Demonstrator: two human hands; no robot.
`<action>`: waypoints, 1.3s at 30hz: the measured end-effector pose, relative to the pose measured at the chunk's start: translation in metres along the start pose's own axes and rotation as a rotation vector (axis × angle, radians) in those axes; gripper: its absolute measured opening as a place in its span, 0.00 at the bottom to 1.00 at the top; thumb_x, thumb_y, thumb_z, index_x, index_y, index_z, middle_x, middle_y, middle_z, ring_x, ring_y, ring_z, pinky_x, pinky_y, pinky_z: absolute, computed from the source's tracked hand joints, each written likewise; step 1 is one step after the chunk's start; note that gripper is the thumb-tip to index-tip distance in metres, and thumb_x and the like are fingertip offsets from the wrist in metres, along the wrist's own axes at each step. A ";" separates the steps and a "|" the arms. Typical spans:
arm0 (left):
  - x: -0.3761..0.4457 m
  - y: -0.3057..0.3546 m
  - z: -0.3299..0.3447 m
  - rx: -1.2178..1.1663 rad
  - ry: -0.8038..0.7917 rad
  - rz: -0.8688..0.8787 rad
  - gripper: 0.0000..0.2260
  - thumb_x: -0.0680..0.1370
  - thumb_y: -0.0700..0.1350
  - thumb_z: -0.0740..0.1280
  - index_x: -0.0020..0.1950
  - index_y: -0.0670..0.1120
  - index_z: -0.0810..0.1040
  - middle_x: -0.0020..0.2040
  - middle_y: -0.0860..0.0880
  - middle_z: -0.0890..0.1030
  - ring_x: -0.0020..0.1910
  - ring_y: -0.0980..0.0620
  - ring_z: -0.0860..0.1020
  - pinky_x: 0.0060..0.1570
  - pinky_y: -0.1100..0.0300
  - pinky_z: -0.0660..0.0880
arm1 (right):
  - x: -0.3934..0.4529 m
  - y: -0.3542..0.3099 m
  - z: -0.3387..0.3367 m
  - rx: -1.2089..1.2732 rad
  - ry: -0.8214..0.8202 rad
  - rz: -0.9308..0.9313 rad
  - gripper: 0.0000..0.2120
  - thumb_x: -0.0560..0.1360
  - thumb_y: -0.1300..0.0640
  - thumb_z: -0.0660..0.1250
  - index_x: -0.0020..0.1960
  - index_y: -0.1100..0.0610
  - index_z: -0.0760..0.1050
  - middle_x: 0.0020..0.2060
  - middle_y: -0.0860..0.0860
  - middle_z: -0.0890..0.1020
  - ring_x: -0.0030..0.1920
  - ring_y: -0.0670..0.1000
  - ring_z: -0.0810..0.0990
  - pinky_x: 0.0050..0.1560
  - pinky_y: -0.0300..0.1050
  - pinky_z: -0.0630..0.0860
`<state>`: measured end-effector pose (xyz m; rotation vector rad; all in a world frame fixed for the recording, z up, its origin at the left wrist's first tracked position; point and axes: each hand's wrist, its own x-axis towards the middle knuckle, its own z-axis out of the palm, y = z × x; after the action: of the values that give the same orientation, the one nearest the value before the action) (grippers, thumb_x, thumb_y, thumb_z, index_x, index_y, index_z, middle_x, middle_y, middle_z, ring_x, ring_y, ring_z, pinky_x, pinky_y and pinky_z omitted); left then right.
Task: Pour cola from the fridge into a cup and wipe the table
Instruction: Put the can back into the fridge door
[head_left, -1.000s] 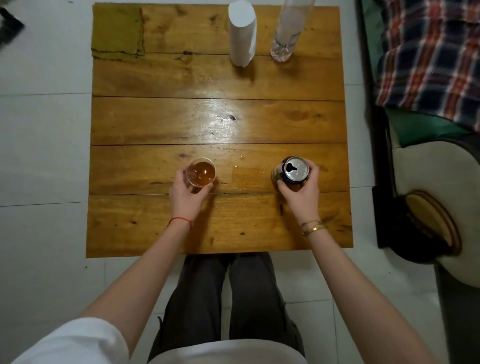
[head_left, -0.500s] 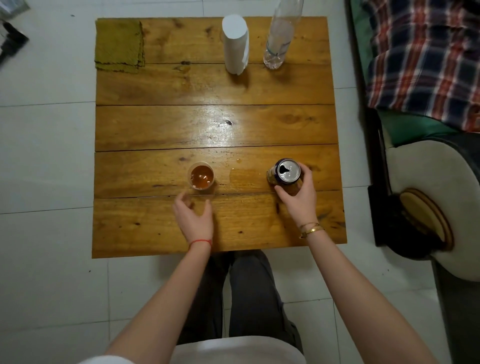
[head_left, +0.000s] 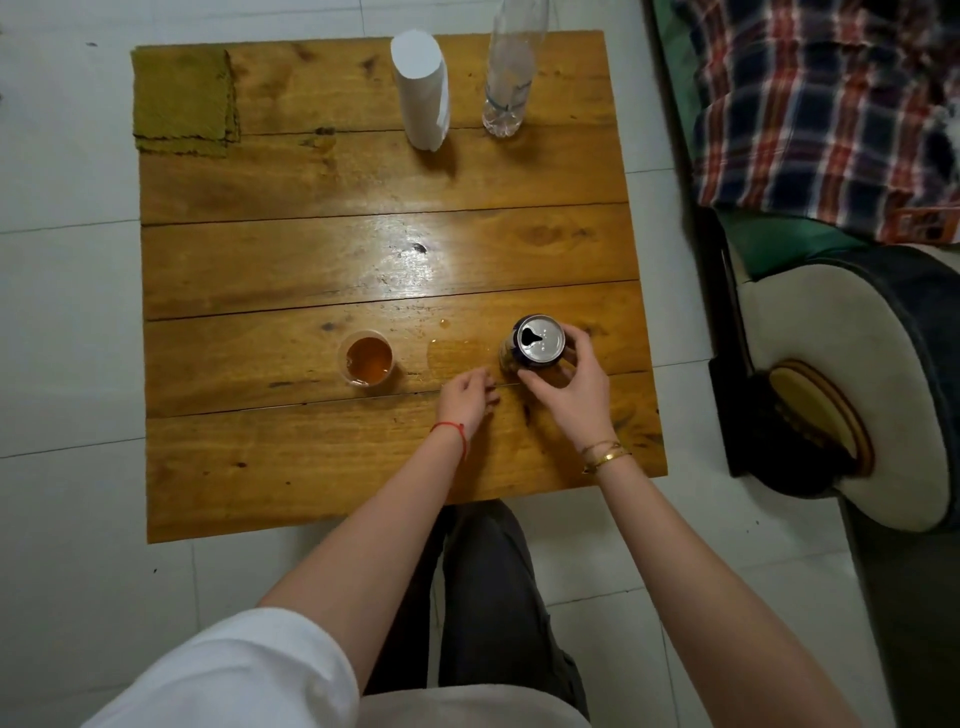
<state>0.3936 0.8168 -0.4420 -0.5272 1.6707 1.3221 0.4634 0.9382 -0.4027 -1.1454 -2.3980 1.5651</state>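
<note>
A dark cola can with an opened silver top stands upright on the wooden table, and my right hand grips its side. A clear plastic cup holding brown cola stands alone to the left of the can. My left hand hovers between cup and can, fingers loosely curled, holding nothing. A thin wet spill glistens on the wood just left of the can. A folded olive-green cloth lies on the far left corner.
A white paper towel roll and a clear plastic bottle stand at the table's far edge. A sofa with a plaid blanket and a round cream armrest flanks the right side. White floor tiles surround the table.
My left hand let go of the cup, drew back, then moved right toward the can. My right hand stays on the can. The view shifted back, showing more table.
</note>
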 end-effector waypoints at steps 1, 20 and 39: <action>-0.004 0.004 -0.001 -0.032 -0.008 -0.026 0.16 0.84 0.46 0.56 0.69 0.42 0.73 0.63 0.44 0.79 0.57 0.49 0.79 0.57 0.55 0.77 | -0.004 -0.006 -0.003 0.007 -0.008 -0.005 0.32 0.68 0.54 0.78 0.68 0.49 0.69 0.64 0.45 0.76 0.62 0.42 0.73 0.61 0.39 0.74; -0.190 0.064 -0.085 -0.383 -0.002 0.089 0.18 0.81 0.49 0.64 0.63 0.36 0.76 0.49 0.44 0.84 0.49 0.52 0.84 0.49 0.63 0.81 | -0.095 -0.180 -0.053 -0.043 -0.445 -0.275 0.28 0.75 0.47 0.69 0.73 0.49 0.67 0.66 0.43 0.75 0.63 0.39 0.74 0.63 0.41 0.75; -0.317 -0.008 -0.265 -0.946 0.416 0.254 0.19 0.79 0.48 0.68 0.60 0.33 0.77 0.51 0.37 0.84 0.49 0.46 0.84 0.51 0.57 0.81 | -0.198 -0.312 0.107 -0.173 -1.003 -0.702 0.21 0.78 0.48 0.66 0.69 0.50 0.70 0.62 0.44 0.77 0.59 0.41 0.78 0.55 0.37 0.77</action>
<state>0.4536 0.5066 -0.1751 -1.2258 1.3577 2.3109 0.3910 0.6705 -0.1362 0.6874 -2.9427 1.8720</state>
